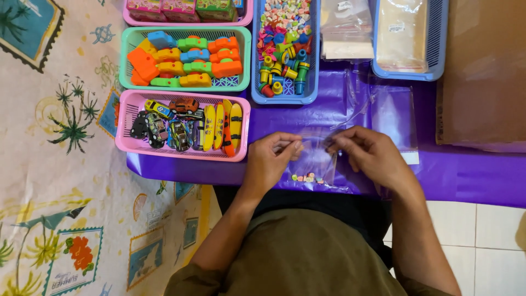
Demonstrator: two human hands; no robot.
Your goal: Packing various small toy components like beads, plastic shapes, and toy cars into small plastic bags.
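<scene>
We see both hands over the near edge of the purple sheet (pixel 329 112). Left hand (pixel 269 160) pinches the left top edge of a clear bag (pixel 314 159), fingers curled tight on the plastic. Right hand (pixel 371 154) pinches the right top edge the same way, thumb and forefinger closed on it. Bag hangs between the two hands, mouth up, bottom resting on the sheet near its front edge. Small coloured beads (pixel 308 177) sit in the bag's bottom.

Left of the hands, a pink basket (pixel 181 155) at the sheet's left end holds toy cars (pixel 170 123) and yellow-orange skateboards (pixel 223 127). Behind it, a green basket (pixel 183 86) with bright plastic vehicles. Blue basket (pixel 283 100) further back holds mixed beads and small whistles (pixel 282 72). Another blue basket (pixel 408 74) at the far right has flat packets. A spare clear bag (pixel 393 118) lies flat just behind the right hand. Patterned mat (pixel 66 164) covers the left side.
</scene>
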